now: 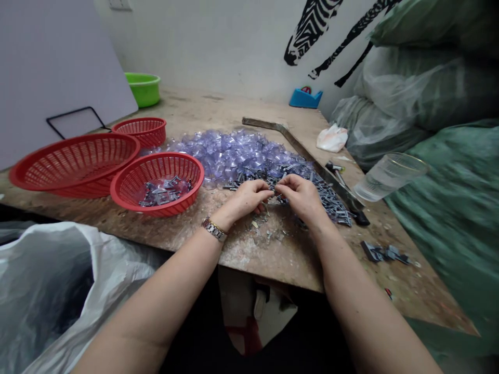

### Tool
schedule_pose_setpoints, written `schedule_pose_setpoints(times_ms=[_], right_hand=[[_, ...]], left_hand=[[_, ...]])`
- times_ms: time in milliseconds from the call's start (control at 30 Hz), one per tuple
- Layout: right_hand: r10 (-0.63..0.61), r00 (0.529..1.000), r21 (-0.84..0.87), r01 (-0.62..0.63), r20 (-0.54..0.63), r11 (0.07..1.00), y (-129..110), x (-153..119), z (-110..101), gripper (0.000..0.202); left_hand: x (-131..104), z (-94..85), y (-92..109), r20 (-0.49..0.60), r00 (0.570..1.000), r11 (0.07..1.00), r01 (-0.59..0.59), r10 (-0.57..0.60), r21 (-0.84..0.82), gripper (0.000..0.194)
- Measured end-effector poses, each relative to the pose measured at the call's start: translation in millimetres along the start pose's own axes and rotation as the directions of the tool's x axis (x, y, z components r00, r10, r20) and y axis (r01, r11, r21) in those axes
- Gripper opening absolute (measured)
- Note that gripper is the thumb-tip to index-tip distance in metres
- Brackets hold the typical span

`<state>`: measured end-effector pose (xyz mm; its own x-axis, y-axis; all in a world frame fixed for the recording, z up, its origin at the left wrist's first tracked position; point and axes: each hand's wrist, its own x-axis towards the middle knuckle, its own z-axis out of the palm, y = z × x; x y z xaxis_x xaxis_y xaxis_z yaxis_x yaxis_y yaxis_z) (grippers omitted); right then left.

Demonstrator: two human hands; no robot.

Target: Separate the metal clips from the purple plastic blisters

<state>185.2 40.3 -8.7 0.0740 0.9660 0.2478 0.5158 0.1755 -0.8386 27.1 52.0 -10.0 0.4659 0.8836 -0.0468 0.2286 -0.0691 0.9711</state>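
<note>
My left hand (pixel 249 198) and my right hand (pixel 300 196) meet fingertip to fingertip over the worn tabletop (pixel 195 236), pinching a small dark metal piece (pixel 274 191) between them. Just beyond lies a heap of clear violet plastic pieces (pixel 230 153) mixed with small grey metal parts (pixel 331 200). A watch sits on my left wrist. A small red basket (pixel 158 182) to the left holds several finished metal-and-plastic pieces.
A large red basket (pixel 74 163) and another small one (pixel 142 130) stand at left. A green bowl (pixel 143 88), blue tape dispenser (pixel 305 97), metal bar (pixel 296 148), plastic cup (pixel 388 176) and big bags (pixel 429 93) surround the spot. A white bag (pixel 58 285) hangs at lower left.
</note>
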Motion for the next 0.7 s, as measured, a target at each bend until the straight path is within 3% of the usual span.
schedule_pose_setpoints(times_ms=[200, 333, 433, 700], right_hand=[[-0.035, 0.999, 0.023, 0.035, -0.012, 0.999, 0, -1, -1, 0.015], [-0.107, 0.994, -0.186, 0.101, -0.025, 0.977, 6, 1, -5, 0.008], [-0.216, 0.976, -0.260, 0.209, 0.005, 0.943, 8, 2, -8, 0.021], [-0.154, 0.986, 0.022, 0.152, 0.063, 0.988, -4, -2, -5, 0.019]], left_hand=[[-4, 0.6, 7, 0.004, 0.999, 0.992, 0.048, -0.048, -0.113, 0.015], [-6, 0.0, 10, 0.006, 0.997, 0.978, 0.078, -0.078, -0.195, 0.018], [-7, -0.6, 11, -0.023, 0.996, 0.965, 0.073, -0.081, -0.252, 0.020], [-5, -2.7, 6, 0.016, 0.996, 0.907, 0.090, -0.091, -0.411, 0.017]])
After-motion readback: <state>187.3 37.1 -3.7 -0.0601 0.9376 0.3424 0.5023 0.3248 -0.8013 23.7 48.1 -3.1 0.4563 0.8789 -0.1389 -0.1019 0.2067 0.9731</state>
